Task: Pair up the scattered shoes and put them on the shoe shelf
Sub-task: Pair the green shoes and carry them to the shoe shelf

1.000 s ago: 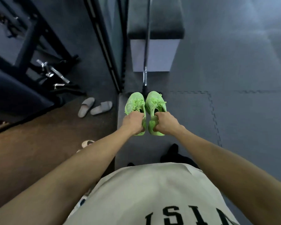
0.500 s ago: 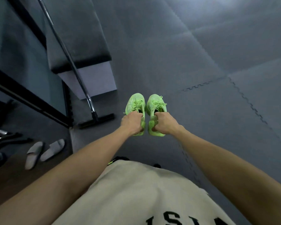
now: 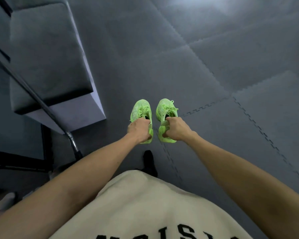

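Observation:
Two neon green sneakers hang side by side in front of me, toes pointing away, above the grey floor mats. My left hand (image 3: 139,131) grips the left green sneaker (image 3: 140,109) at its heel and collar. My right hand (image 3: 177,129) grips the right green sneaker (image 3: 165,108) the same way. A narrow gap separates the two shoes. No shoe shelf shows in this view.
A dark padded bench on a white base (image 3: 48,54) stands at the left, with a metal bar (image 3: 33,94) leaning across it. Grey interlocking floor mats (image 3: 231,66) spread ahead and to the right. A pale slipper (image 3: 4,200) lies at the lower left edge. My dark foot (image 3: 148,161) is below the shoes.
The view has swung to the right: the bench and bar slid left, the slippers almost left the frame. Both hands keep holding the green sneakers, now slightly further apart.

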`<state>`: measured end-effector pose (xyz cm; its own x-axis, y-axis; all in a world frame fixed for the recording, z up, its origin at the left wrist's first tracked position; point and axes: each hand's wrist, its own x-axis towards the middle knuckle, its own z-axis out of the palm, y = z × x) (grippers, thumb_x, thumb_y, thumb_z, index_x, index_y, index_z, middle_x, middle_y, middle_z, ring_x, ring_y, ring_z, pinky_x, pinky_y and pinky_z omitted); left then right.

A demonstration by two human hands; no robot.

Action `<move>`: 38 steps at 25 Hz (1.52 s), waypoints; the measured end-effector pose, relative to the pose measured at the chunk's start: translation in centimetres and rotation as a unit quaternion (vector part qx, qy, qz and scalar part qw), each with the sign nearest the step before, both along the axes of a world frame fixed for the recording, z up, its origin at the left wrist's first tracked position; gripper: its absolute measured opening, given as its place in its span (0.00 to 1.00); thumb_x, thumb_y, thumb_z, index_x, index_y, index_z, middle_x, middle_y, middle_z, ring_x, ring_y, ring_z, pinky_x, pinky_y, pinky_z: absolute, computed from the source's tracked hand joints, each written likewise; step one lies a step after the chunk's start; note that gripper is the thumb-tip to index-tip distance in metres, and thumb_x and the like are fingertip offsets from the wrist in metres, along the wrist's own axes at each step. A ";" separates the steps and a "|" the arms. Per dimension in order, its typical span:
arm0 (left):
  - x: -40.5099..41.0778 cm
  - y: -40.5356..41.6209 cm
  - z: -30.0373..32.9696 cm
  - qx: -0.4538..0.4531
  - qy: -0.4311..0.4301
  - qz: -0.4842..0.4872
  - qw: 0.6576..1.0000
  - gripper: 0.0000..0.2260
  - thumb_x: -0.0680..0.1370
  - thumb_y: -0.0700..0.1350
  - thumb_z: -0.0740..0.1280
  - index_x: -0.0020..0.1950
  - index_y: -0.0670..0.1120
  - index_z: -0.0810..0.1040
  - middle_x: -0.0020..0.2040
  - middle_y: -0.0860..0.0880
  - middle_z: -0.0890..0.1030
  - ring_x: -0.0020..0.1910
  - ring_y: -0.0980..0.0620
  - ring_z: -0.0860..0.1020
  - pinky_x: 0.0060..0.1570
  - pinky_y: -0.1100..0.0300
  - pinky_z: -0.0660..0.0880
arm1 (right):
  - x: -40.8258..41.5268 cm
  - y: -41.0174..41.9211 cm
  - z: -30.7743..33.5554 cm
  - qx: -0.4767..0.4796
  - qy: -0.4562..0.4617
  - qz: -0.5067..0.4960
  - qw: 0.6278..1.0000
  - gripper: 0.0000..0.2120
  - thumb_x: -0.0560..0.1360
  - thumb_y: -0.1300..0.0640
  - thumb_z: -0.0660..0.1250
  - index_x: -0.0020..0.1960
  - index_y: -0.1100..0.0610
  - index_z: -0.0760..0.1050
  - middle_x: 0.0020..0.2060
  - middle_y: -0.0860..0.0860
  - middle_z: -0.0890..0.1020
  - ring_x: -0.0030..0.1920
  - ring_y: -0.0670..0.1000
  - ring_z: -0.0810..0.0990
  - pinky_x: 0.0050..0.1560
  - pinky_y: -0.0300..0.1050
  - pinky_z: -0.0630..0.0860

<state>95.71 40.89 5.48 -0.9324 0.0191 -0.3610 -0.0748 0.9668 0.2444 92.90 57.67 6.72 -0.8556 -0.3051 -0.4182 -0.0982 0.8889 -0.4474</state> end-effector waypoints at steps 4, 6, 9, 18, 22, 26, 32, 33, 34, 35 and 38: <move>-11.6 -0.3 0.3 0.004 -0.001 -0.001 1.000 0.09 0.70 0.45 0.72 0.42 0.48 0.72 0.44 0.49 0.75 0.43 0.45 0.78 0.38 0.56 0.68 | -11.1 0.0 0.7 0.005 0.003 -0.002 1.000 0.10 0.68 0.62 0.68 0.38 0.57 0.65 0.35 0.52 0.73 0.39 0.59 0.76 0.35 0.48 0.73; -17.1 -0.6 0.7 -0.001 -0.004 -0.002 1.000 0.10 0.70 0.46 0.73 0.43 0.48 0.73 0.44 0.49 0.76 0.41 0.47 0.76 0.37 0.56 0.68 | -16.8 0.0 1.0 0.003 0.003 -0.004 1.000 0.10 0.69 0.62 0.68 0.39 0.57 0.66 0.36 0.53 0.74 0.39 0.59 0.76 0.34 0.48 0.72; -25.0 -0.7 0.9 -0.006 -0.006 0.007 1.000 0.12 0.70 0.49 0.75 0.44 0.48 0.73 0.46 0.49 0.76 0.42 0.47 0.76 0.38 0.56 0.69 | -25.2 0.0 0.9 0.008 0.002 0.005 1.000 0.11 0.69 0.60 0.70 0.40 0.57 0.66 0.36 0.52 0.73 0.39 0.58 0.75 0.35 0.46 0.70; -48.0 0.3 1.3 0.015 -0.014 0.121 0.992 0.14 0.68 0.51 0.76 0.45 0.49 0.73 0.45 0.50 0.76 0.46 0.45 0.78 0.41 0.56 0.71 | -51.7 -0.5 0.0 0.023 -0.004 0.113 0.993 0.12 0.68 0.57 0.71 0.43 0.57 0.68 0.40 0.53 0.75 0.40 0.57 0.76 0.37 0.46 0.72; -55.1 -0.5 1.7 0.037 -0.010 0.205 0.978 0.12 0.69 0.49 0.75 0.43 0.49 0.73 0.43 0.50 0.76 0.46 0.45 0.79 0.39 0.56 0.69 | -61.0 -3.2 0.8 0.041 0.002 0.197 0.980 0.11 0.69 0.58 0.70 0.43 0.56 0.68 0.40 0.53 0.75 0.40 0.57 0.76 0.36 0.46 0.71; -60.8 -4.4 0.7 0.039 -0.010 0.290 0.956 0.10 0.69 0.48 0.73 0.44 0.49 0.75 0.44 0.49 0.77 0.45 0.45 0.79 0.38 0.56 0.70 | -69.1 -9.3 0.3 0.051 0.014 0.300 0.952 0.11 0.69 0.58 0.70 0.43 0.56 0.67 0.40 0.53 0.75 0.40 0.57 0.76 0.36 0.46 0.71; -67.8 -13.2 -1.4 0.075 -0.010 0.427 0.901 0.09 0.71 0.49 0.70 0.39 0.50 0.70 0.43 0.49 0.78 0.44 0.44 0.79 0.39 0.56 0.69 | -78.5 -22.0 -1.0 0.058 0.018 0.437 0.897 0.11 0.68 0.59 0.70 0.43 0.56 0.68 0.42 0.53 0.76 0.42 0.56 0.76 0.38 0.47 0.72; -68.7 -14.7 -1.3 0.090 -0.010 0.459 0.884 0.10 0.70 0.50 0.71 0.38 0.50 0.70 0.43 0.49 0.78 0.44 0.44 0.79 0.39 0.56 0.69 | -79.7 -24.2 -1.0 0.059 0.018 0.462 0.885 0.11 0.68 0.59 0.70 0.42 0.56 0.67 0.41 0.53 0.76 0.41 0.56 0.76 0.37 0.46 0.71; -69.5 -16.0 -1.1 0.099 -0.008 0.489 0.867 0.12 0.69 0.51 0.72 0.38 0.50 0.70 0.44 0.49 0.78 0.45 0.44 0.80 0.39 0.57 0.69 | -80.6 -26.4 -1.1 0.059 0.017 0.488 0.870 0.11 0.67 0.59 0.70 0.41 0.55 0.67 0.40 0.53 0.76 0.41 0.57 0.76 0.37 0.46 0.71; -69.9 -17.0 -1.0 0.109 -0.011 0.515 0.850 0.13 0.68 0.51 0.74 0.38 0.51 0.70 0.45 0.49 0.79 0.46 0.44 0.80 0.39 0.57 0.70 | -81.3 -28.1 -1.1 0.058 0.015 0.511 0.857 0.11 0.67 0.59 0.70 0.41 0.56 0.66 0.40 0.53 0.75 0.41 0.57 0.77 0.37 0.46 0.71; -70.4 -19.8 -1.1 0.128 -0.015 0.585 0.800 0.16 0.65 0.49 0.78 0.40 0.51 0.71 0.49 0.49 0.80 0.48 0.45 0.80 0.41 0.57 0.72 | -82.8 -33.4 -1.3 0.061 0.013 0.593 0.803 0.11 0.66 0.59 0.70 0.41 0.56 0.67 0.40 0.53 0.75 0.43 0.59 0.78 0.37 0.47 0.72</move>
<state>25.35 21.11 4.39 -0.3562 -0.7841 -0.5082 -0.9024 0.1476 0.4048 10.07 24.30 5.39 -0.0026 -0.8695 -0.4939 -0.9153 0.2010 -0.3490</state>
